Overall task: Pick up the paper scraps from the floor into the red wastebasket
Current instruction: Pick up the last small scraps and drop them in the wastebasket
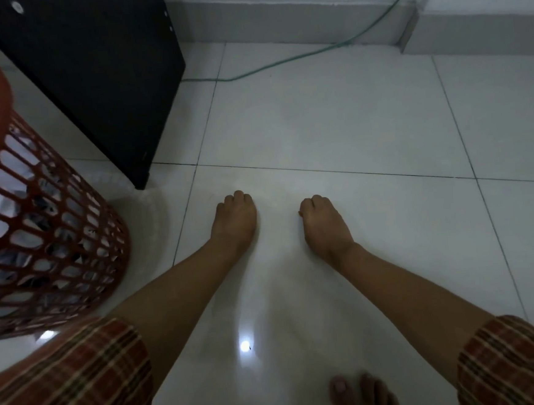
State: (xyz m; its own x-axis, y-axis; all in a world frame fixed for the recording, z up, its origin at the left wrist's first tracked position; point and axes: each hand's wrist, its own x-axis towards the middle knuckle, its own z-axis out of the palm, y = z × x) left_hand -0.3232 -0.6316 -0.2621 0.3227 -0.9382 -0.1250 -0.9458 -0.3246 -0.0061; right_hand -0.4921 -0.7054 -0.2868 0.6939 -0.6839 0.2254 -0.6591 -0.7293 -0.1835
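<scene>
The red wastebasket [54, 238] stands at the left edge, a lattice-walled plastic bin with white paper scraps [22, 237] showing through its holes. My left hand [235, 219] rests knuckles-down on the white tile floor, fingers curled into a fist, a short way right of the basket. My right hand [323, 223] is likewise curled shut on the floor beside it. Nothing shows in either fist. No loose scrap is visible on the floor.
A black cabinet [106, 80] stands behind the basket at the upper left. A green cable [295, 56] runs across the tiles to the grey skirting [309, 20]. My bare toes [361, 396] show at the bottom edge. Plaid sleeves cover both upper arms.
</scene>
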